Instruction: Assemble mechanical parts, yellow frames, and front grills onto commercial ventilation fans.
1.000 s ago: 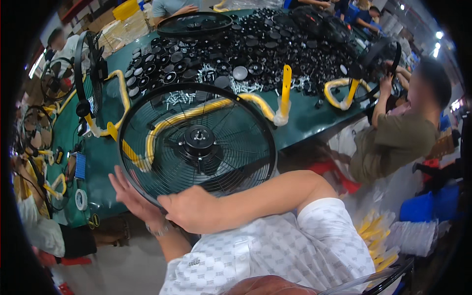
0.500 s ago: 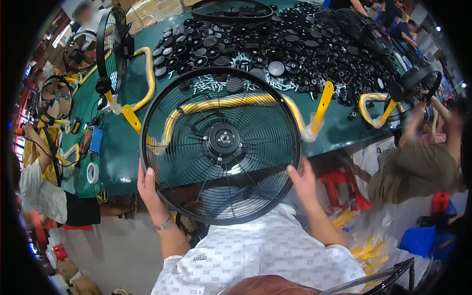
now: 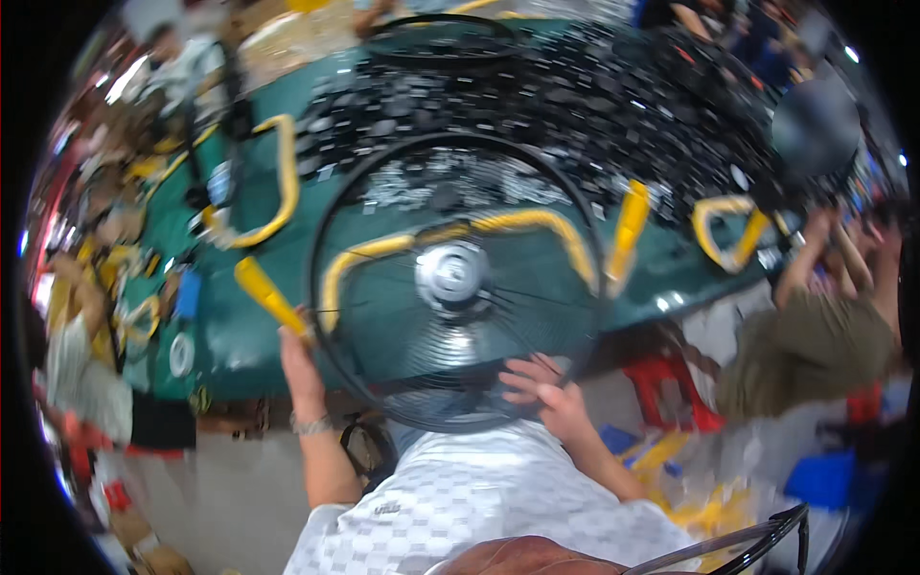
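A round black fan guard (image 3: 331,187) with thin wires and a silvery hub (image 3: 451,275) is in front of me, over the table's near edge. Behind it, a bent yellow tube stand (image 3: 522,221) shows through the wires, its flat yellow ends (image 3: 628,225) sticking out on both sides. My left hand (image 3: 303,376) is at the guard's left rim, beside the stand's left end, and seems to grip the rim; blur hides its fingertips. My right hand (image 3: 556,398) is open, fingers spread, in front of the guard's lower right part; I cannot tell whether it touches the wires.
Many small black parts (image 3: 565,96) and silvery screws cover the far half of the green table (image 3: 240,335). More yellow stands (image 3: 287,172) stand left and right. A white ring (image 3: 181,355) lies at left. A co-worker (image 3: 815,335) sits at right by a red stool (image 3: 661,388).
My right hand has let go of the right rim and moved left across the guard's front. The guard has shifted slightly right, and its hub now looks silvery instead of black.
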Demonstrator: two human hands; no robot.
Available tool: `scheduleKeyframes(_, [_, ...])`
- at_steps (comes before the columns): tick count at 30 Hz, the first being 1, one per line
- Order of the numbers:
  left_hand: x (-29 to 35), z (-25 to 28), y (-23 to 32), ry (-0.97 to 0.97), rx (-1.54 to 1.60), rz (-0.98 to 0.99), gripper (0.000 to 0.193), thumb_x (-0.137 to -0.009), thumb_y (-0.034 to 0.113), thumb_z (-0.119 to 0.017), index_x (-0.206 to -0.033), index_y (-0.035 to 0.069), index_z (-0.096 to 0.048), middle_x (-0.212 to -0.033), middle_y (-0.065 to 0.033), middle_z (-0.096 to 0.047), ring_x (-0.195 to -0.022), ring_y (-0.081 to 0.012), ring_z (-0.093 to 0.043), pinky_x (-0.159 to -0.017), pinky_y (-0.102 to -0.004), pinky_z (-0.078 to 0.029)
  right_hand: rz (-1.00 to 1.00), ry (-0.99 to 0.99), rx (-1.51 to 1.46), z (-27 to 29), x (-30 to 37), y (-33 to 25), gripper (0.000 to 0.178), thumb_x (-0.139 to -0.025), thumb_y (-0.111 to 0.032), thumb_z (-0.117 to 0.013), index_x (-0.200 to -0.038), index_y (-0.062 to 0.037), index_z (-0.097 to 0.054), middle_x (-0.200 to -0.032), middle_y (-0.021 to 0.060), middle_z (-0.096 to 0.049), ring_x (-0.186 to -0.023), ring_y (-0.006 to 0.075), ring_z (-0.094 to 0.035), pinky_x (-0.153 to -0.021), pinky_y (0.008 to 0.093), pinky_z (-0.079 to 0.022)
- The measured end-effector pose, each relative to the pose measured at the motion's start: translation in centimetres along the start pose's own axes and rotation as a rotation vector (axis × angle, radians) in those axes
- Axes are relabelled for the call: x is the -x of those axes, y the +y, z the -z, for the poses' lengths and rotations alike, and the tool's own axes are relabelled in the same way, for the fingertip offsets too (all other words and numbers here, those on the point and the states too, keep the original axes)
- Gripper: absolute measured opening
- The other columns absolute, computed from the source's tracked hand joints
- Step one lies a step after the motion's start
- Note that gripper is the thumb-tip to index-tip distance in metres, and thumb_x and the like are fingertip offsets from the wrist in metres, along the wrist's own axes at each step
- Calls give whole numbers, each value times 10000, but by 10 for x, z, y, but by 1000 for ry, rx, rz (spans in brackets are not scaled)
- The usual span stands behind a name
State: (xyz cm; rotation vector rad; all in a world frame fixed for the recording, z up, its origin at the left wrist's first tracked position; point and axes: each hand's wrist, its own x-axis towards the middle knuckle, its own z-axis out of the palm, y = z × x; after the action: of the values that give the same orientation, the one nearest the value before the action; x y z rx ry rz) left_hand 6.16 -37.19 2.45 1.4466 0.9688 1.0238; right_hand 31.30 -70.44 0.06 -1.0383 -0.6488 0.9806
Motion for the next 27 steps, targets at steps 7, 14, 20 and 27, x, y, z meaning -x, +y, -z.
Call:
scheduleKeyframes(7, [-15,-23,-16,91,173,40,680,-1081,518,-262,-1511,1,-359,-1475,-157,-439,-1329,-244,-438,-1147,-380,-313,-293,175,-340,-1,-32,-18,692,-988,-214,-601,-1515,9,-212,-1485,232,-427,-1318,335,-520,-1001,455,-505])
scheduleKeyframes(14, [1,-15,-59,114,131,40,707,-1078,517,-238,-1532,-23,-294,-1553,-142,-374,-1406,-270,-378,-1210,-420,-242,-233,376,352,131,-17,-92,295,-991,-281,-619,-1062,-4,-692,-885,62,-721,-813,146,-671,-744,342,-550])
scheduleKeyframes(20, [-6,-6,-85,83,194,-18,665,-1091,453,-247,-1467,-81,-371,-1458,-194,-485,-1340,-282,-460,-1194,-430,-294,272,811,1482,275,-162,-112,191,-898,-153,-640,-1040,-45,-709,-986,157,-661,-958,350,-642,-828,442,-532])
scheduleKeyframes(27, [-3,-5,-88,46,-132,-293,435,-1066,227,-375,-1375,-71,-444,-1352,-204,-568,-1202,-295,-577,-1085,-429,-433,133,679,1887,309,-230,-90,190,-842,-183,-718,-984,-60,-691,-981,148,-627,-985,361,-618,-855,458,-529])
